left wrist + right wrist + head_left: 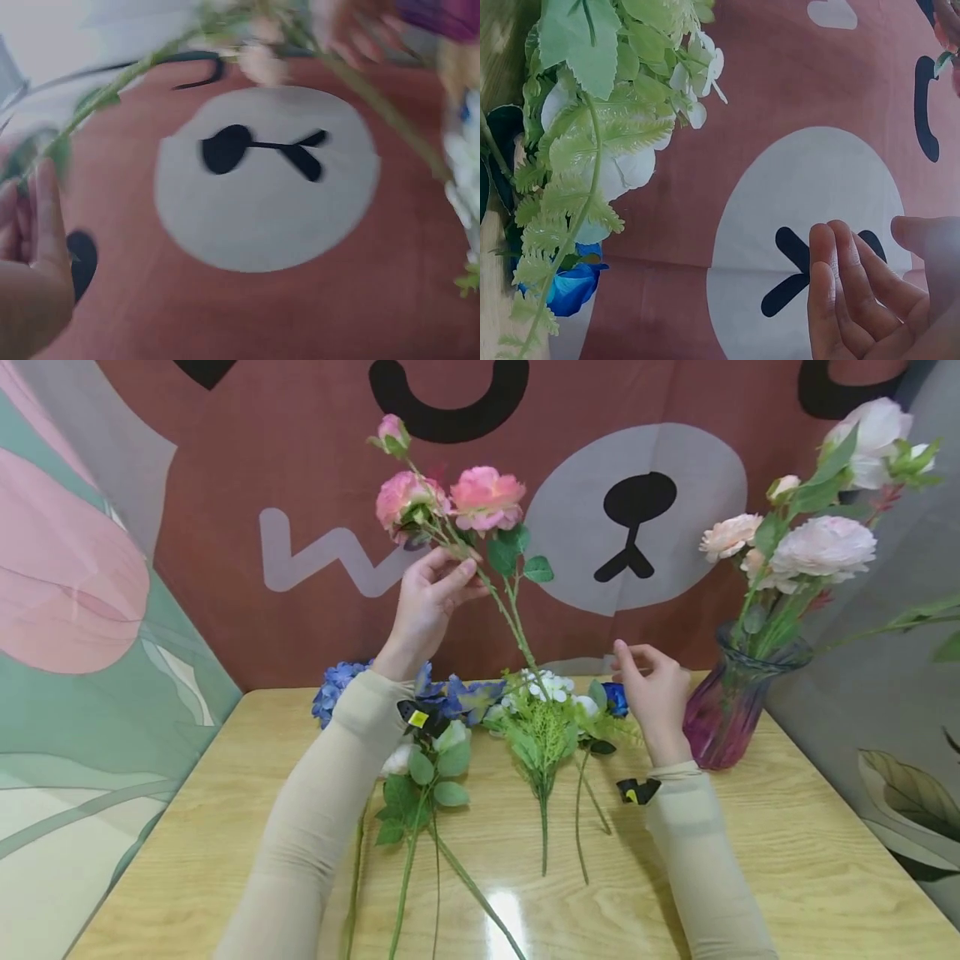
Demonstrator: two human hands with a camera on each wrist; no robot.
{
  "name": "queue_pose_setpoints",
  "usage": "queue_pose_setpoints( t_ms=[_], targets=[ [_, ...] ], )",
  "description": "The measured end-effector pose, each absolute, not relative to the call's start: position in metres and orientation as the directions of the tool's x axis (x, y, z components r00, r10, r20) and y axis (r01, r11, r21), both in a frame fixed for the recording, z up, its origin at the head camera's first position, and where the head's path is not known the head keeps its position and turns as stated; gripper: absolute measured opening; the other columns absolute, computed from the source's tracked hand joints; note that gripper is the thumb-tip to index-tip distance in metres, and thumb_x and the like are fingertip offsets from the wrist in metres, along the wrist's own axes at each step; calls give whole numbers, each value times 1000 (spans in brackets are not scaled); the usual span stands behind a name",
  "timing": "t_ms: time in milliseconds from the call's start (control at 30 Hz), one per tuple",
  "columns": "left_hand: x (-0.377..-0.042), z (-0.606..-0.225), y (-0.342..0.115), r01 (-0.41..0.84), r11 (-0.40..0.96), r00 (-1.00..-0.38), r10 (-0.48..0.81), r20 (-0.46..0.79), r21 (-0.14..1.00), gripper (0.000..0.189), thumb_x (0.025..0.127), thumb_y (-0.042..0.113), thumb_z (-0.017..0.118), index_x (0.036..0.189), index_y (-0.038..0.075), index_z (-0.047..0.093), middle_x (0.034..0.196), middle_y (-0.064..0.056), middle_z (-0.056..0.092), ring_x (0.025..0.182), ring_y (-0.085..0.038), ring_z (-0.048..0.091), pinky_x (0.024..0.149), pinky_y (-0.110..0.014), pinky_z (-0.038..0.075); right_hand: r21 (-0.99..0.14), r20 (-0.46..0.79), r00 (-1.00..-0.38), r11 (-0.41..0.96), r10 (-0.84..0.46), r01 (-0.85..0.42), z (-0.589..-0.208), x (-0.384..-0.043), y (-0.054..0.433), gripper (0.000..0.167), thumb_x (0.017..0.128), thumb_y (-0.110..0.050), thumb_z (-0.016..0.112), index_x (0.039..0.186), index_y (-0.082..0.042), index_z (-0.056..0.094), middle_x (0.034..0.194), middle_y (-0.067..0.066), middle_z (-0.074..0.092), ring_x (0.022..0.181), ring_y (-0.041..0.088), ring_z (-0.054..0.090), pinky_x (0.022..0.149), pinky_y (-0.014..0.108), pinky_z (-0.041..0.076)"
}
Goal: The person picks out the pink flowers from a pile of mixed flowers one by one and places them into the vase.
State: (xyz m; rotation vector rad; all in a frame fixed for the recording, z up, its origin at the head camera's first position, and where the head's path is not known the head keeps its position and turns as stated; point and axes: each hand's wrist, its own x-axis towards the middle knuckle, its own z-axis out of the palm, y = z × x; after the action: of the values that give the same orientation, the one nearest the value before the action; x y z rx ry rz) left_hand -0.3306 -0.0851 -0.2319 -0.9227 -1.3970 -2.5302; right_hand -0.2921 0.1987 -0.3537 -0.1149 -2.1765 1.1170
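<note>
Above the far part of the table, the left hand pinches a pink flower stem between thumb and fingers, just below its blooms. Two full pink blooms and a smaller one rise above the hand, while green leaves sit just right of it. From the grip the stem slants down to the right, its lower end overlapping a white-and-green bunch; I can't tell whether they touch. Well to the right, the right hand is loosely bent, thumb apart from the fingers, holding nothing.

Farther out, white roses with long stems lie left of that bunch, with blue flowers beyond them. A purple-pink glass vase stands right of the right hand, full of pale blooms. Behind everything hangs a reddish-brown cloth.
</note>
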Motion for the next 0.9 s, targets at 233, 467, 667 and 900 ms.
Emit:
queue_pose_setpoints(
  t_ms=[233, 467, 667, 900],
  targets=[
    [-336, -235, -98, 459, -610, -782, 67, 619, 646, 24, 94, -8, 46, 89, 6, 65, 88, -5, 64, 73, -16, 63, 72, -30, 56, -752, 523, -765, 626, 376, -207, -355, -293, 205, 45, 90, -56, 52, 92, -17, 73, 83, 5, 74, 60, -1, 64, 43, 20, 40],
    [-335, -238, -106, 493, -565, -779, 51, 625, 662, 24, 93, -8, 48, 92, 7, 65, 86, -4, 66, 75, -17, 65, 73, -32, 56, -751, 540, -754, 618, 374, -232, -350, -291, 208, 42, 90, -53, 54, 91, -16, 73, 84, 8, 74, 62, 5, 67, 40, 22, 37],
    [-337, -239, -105, 494, -616, -784, -10, 620, 614, 20, 94, -5, 49, 96, 7, 65, 87, -5, 64, 79, -18, 65, 77, -33, 56, -760, 536, -755, 605, 378, -237, -348, -291, 208, 43, 90, -54, 53, 92, -16, 73, 85, 9, 73, 57, -10, 58, 42, 21, 37],
    [-339, -244, -105, 506, -636, -796, -82, 600, 583, 19, 93, -6, 50, 102, 5, 63, 87, -7, 62, 77, -20, 65, 80, -36, 56, -780, 511, -757, 589, 407, -210, -348, -290, 212, 46, 90, -55, 53, 95, -14, 74, 85, 8, 73, 65, 11, 69, 47, 17, 40]
  ],
)
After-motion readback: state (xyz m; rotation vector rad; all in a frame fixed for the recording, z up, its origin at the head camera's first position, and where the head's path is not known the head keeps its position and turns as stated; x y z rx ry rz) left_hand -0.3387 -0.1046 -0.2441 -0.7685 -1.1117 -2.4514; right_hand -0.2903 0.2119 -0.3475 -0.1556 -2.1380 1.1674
